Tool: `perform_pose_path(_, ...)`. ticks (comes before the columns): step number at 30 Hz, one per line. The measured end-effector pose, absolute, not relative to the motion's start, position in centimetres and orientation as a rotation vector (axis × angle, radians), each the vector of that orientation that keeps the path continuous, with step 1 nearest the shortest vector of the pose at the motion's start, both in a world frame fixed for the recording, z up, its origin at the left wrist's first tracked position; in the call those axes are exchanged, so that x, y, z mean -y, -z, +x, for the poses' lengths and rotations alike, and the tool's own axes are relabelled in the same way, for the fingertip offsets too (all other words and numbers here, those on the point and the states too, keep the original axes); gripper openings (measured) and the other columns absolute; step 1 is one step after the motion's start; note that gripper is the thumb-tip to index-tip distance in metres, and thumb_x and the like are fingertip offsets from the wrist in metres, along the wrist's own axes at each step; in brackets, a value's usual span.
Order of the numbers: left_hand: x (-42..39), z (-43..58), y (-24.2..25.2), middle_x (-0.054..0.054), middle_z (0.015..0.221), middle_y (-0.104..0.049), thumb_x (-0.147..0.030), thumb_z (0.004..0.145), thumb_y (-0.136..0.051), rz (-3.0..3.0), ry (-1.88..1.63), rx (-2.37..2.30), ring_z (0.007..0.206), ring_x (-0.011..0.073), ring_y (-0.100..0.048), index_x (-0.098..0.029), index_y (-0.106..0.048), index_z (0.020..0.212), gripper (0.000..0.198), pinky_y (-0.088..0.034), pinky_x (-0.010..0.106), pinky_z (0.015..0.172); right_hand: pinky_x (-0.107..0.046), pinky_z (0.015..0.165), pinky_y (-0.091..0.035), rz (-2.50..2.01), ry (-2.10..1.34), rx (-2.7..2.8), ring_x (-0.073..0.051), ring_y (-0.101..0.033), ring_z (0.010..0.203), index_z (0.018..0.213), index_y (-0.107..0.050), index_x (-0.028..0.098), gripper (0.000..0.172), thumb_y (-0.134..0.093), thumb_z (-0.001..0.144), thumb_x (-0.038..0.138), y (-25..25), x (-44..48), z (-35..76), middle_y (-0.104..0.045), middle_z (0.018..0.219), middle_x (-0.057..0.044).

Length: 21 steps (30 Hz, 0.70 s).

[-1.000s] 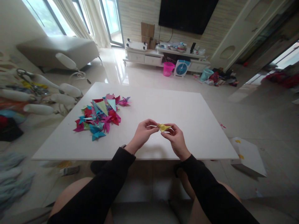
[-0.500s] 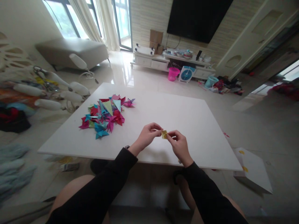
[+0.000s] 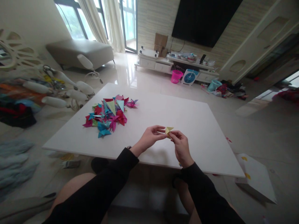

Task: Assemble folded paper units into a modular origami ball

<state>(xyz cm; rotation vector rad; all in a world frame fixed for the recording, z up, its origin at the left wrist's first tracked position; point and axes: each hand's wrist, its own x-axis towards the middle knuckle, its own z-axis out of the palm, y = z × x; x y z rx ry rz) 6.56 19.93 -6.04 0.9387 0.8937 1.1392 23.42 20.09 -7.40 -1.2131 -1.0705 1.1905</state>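
A small pale yellow folded paper (image 3: 168, 130) is between my two hands, above the near part of the white table (image 3: 149, 107). My left hand (image 3: 153, 137) has its thumb and fingertips on the paper's left side. From the right, my right hand (image 3: 181, 144) pinches the paper's lower right part. Pointed flaps stick out at the top and to the right. A heap of folded paper pieces (image 3: 108, 115) in pink, red, blue and green lies on the left part of the table.
A lamp with several white shades (image 3: 81, 88) stands against the table's left side. On the floor at the right is a white box (image 3: 258, 174). Beyond the table are a pink basket (image 3: 176, 76) and a blue and white fan (image 3: 190, 77).
The yellow paper has been turned and opened out, so that pointed flaps now show. Both hands have shifted slightly to the right in view, and the room has shifted with the head's movement.
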Motion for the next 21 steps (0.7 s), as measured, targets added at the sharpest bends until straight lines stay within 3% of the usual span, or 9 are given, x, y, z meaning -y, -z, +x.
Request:
perform_pose_path(6, -20.0, 6.6, 6.3, 0.012, 0.099, -0.078, -0.036, 0.069, -0.088, 1.048, -1.084, -0.923, 0.090, 0.0220, -0.072, -0.012, -0.079, 0.098, 0.039, -0.055, 0.037, 0.090, -0.032, 0.076, -0.045, -1.227, -1.151, 1.155, -0.018, -0.060, 0.083, 0.080, -0.074, 0.021, 0.023, -0.083, 0.073, 0.041, 8.1, -20.0, 24.2, -0.071, 0.083, -0.001)
perform_pose_path(14, -20.0, 6.8, 6.5, 0.013, 0.107, -0.076, -0.038, 0.077, -0.079, 1.002, -1.013, -0.986, 0.098, 0.0219, -0.070, -0.014, -0.077, 0.104, 0.036, -0.054, 0.032, 0.084, -0.034, 0.076, -0.048, -1.355, -0.918, 1.388, -0.021, -0.062, 0.085, 0.081, -0.073, 0.019, 0.029, -0.078, 0.078, 0.048, 7.7, -20.3, 24.5, -0.068, 0.088, -0.004)
perform_pose_path(17, -20.0, 6.7, 6.4, 0.014, 0.114, -0.073, -0.033, 0.080, -0.076, 0.980, -0.998, -1.055, 0.100, 0.0227, -0.070, -0.013, -0.073, 0.108, 0.034, -0.054, 0.033, 0.082, -0.033, 0.071, -0.047, -1.421, -0.756, 1.575, -0.021, -0.062, 0.086, 0.082, -0.073, 0.020, 0.025, -0.075, 0.082, 0.045, 7.7, -20.7, 24.9, -0.066, 0.093, -0.005)
perform_pose_path(21, -20.2, 6.2, 6.2, 0.014, 0.120, -0.070, -0.026, 0.086, -0.063, 0.956, -1.009, -1.155, 0.092, 0.0200, -0.072, -0.014, -0.068, 0.116, 0.032, -0.054, 0.032, 0.079, -0.037, 0.085, -0.045, -1.495, -0.516, 1.982, -0.023, -0.059, 0.093, 0.079, -0.073, 0.021, 0.013, -0.071, 0.086, 0.032, 8.7, -21.8, 25.8, -0.064, 0.089, -0.005)
